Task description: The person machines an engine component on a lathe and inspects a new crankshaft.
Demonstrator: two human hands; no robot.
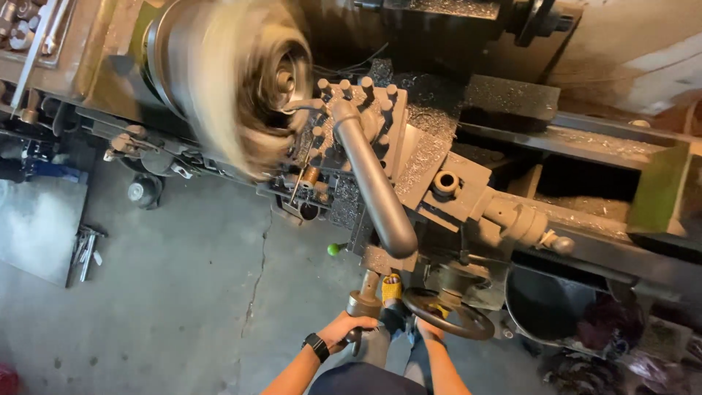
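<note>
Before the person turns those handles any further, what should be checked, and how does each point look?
1. Left hand gripping the crank handle: ok.
2. Right hand on the handwheel: ok.
3. Both hands well away from the spinning chuck: ok.
4. Wristwatch kept away from moving parts: ok, though it is on the cranking arm.
5. Cutting tool meeting the workpiece: cannot tell, blurred.
6. Metal chips on the carriage: not ok, piled up.

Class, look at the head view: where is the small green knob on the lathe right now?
The green knob sits low centre, left of the grey pipe handle's end, above the left hand.
</note>
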